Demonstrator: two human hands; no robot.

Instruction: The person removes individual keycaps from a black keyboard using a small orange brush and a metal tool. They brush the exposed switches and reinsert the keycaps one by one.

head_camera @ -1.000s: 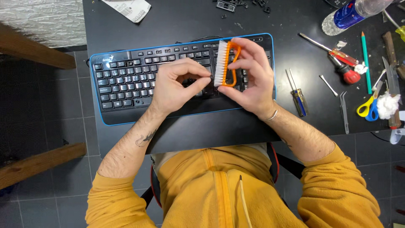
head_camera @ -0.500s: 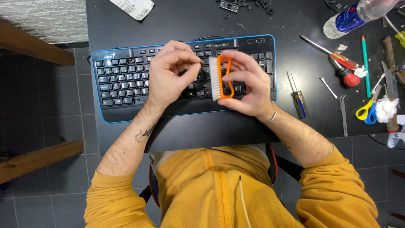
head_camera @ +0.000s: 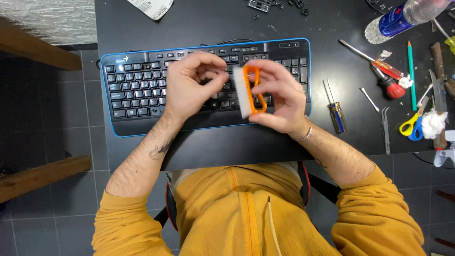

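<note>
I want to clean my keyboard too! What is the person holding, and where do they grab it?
The right hand holds an orange brush by its looped handle, white bristles facing the left hand, whose fingertips are at the bristles, above the keyboard.

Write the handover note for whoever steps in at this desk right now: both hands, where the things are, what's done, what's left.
Right hand: holds the orange brush by its loop handle, white bristles facing left, raised over the keyboard.
Left hand: fingers curled just left of the bristles; contact cannot be told.
Keyboard: black with a blue edge, flat on the black desk.
Screwdrivers, scissors and a bottle lie to the right; loose black parts at the top edge.
Done: brush picked up. Left: cannot tell how far the keys are brushed.
</note>
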